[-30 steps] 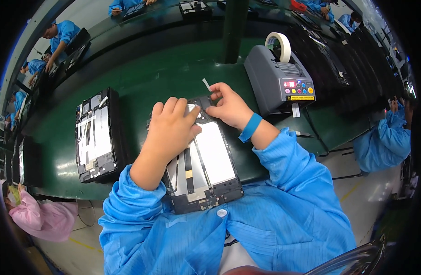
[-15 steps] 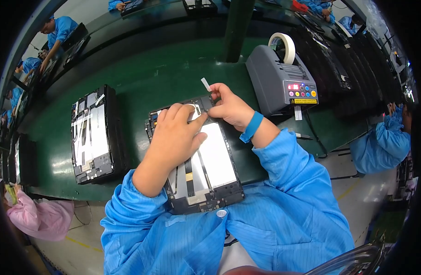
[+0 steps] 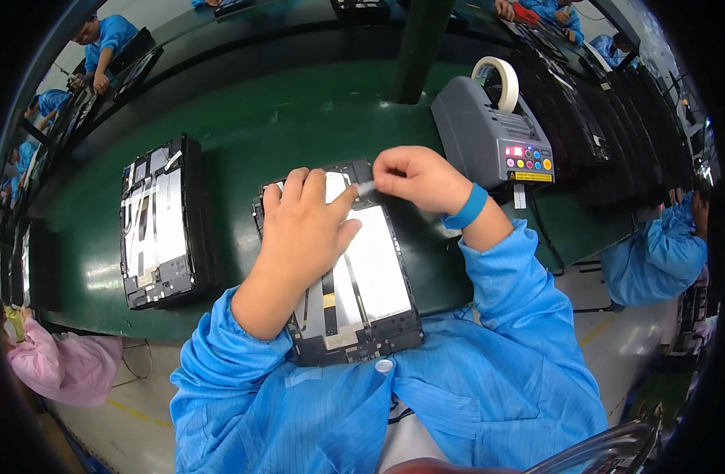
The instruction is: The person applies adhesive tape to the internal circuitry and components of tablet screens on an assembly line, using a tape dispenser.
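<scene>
An opened tablet-like device (image 3: 376,265), with a black frame, silver-white plates and flat cables, lies in front of me on the green table. My left hand (image 3: 303,225) rests on its far half, fingers spread, covering part of the inside. At the device's far right corner, my right hand (image 3: 421,183), with a blue wristband, pinches one end of a short whitish tape strip (image 3: 365,189). The strip's other end reaches down by my left index fingertip. Whether it sticks to the device there, I cannot tell.
Left of me stands a stack of similar opened devices (image 3: 158,225). A grey tape dispenser (image 3: 489,134) with a cream tape roll (image 3: 507,85) sits at the right, a strip end (image 3: 519,197) hanging from its front. Beyond it are rows of black frames (image 3: 615,134). Co-workers sit around.
My right hand has turned and brought the tape strip from above the far right corner down to my left index fingertip. My left hand stays on the device.
</scene>
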Action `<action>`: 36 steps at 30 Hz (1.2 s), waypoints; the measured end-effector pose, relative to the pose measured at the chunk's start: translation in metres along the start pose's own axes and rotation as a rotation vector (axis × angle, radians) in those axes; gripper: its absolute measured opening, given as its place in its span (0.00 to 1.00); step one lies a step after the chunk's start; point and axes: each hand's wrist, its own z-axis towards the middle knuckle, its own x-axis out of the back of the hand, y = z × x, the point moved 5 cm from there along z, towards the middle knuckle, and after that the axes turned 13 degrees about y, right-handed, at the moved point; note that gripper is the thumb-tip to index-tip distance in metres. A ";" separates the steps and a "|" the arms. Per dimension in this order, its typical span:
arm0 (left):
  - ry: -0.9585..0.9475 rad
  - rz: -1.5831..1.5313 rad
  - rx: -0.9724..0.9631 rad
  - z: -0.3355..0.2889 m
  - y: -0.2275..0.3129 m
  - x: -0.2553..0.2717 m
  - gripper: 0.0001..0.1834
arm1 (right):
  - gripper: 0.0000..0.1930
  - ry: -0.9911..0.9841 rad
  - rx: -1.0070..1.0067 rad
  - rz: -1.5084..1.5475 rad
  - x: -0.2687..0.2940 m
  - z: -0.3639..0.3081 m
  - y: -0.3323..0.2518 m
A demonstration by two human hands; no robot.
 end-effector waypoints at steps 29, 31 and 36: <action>0.120 -0.204 0.159 0.011 -0.015 -0.003 0.19 | 0.15 0.304 -0.439 0.107 -0.017 -0.036 0.054; 0.179 -0.225 0.173 -0.014 -0.015 0.015 0.31 | 0.18 0.283 -0.361 0.185 -0.017 -0.061 0.041; 0.027 -0.775 0.503 -0.120 -0.025 0.018 0.50 | 0.40 -0.016 -0.181 -0.158 -0.034 -0.124 0.007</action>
